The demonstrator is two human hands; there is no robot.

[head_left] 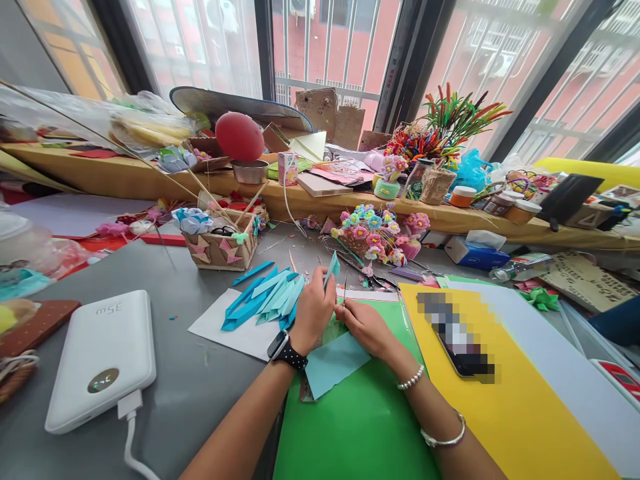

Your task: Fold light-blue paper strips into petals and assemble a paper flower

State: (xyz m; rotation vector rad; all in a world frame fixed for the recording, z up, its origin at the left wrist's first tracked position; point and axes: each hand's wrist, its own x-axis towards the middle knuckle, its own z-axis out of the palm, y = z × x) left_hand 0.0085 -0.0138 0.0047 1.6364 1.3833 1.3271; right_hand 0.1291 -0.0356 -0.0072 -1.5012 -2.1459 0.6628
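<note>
My left hand [313, 312], with a black watch on the wrist, is closed round a narrow light-blue paper strip [331, 269] that sticks up from the fingers. My right hand [367, 327], with bead bracelets on the wrist, is closed on a thin dark tool, probably scissors [345, 293], right beside the strip. Both hands hover over a light-blue paper sheet [333, 365] lying on green paper [360, 420]. A heap of cut blue paper strips [265, 297] rests on white paper just left of my left hand.
A white power bank [103, 357] with cable lies front left. A phone [457, 337] lies on yellow paper [520, 413] at right. A cardboard basket [223, 243], paper flowers [373, 233], a red balloon [240, 135] and craft clutter crowd the back shelf.
</note>
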